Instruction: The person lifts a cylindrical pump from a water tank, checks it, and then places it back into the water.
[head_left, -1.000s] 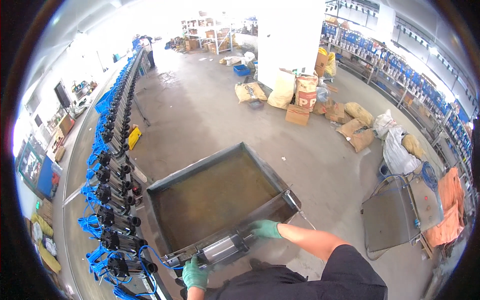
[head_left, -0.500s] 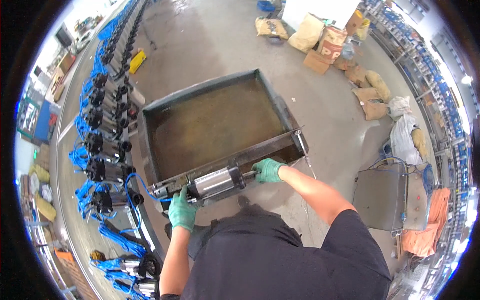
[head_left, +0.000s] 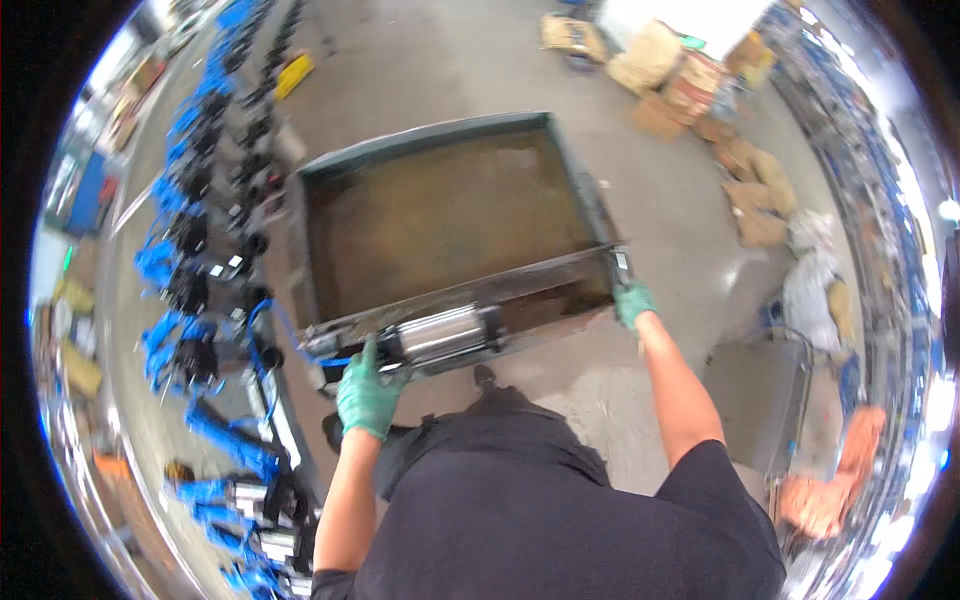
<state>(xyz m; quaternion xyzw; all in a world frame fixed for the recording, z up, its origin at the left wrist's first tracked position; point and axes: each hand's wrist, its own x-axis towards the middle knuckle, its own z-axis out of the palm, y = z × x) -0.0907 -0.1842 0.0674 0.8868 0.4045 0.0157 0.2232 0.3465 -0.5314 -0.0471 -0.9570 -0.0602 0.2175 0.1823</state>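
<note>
A silver cylindrical pump [head_left: 440, 333] with black ends lies sideways along the near side of a metal tank. Its blue cable [head_left: 284, 325] loops off to the left. My left hand [head_left: 367, 395], in a green glove, grips the pump's left black end, thumb on top. Out at the tank's near right corner, my gloved right hand [head_left: 633, 303] is closed around a slim metal hose fitting [head_left: 621, 264] that hangs there. Blur hides the exact finger positions on it. The tank [head_left: 455, 284] holds shallow murky brownish water.
Several similar pumps with blue cables [head_left: 235, 440] line the bench on the left. A dark box-shaped case [head_left: 757, 395] stands on the floor at right, near orange cloth [head_left: 830, 490]. Sacks [head_left: 755, 195] lie farther right, and a yellow object [head_left: 294, 75] is at far left.
My right hand has left the pump's right end and moved right to the hose fitting at the tank corner. The left hand stays at the pump's left end. The view has shifted slightly.
</note>
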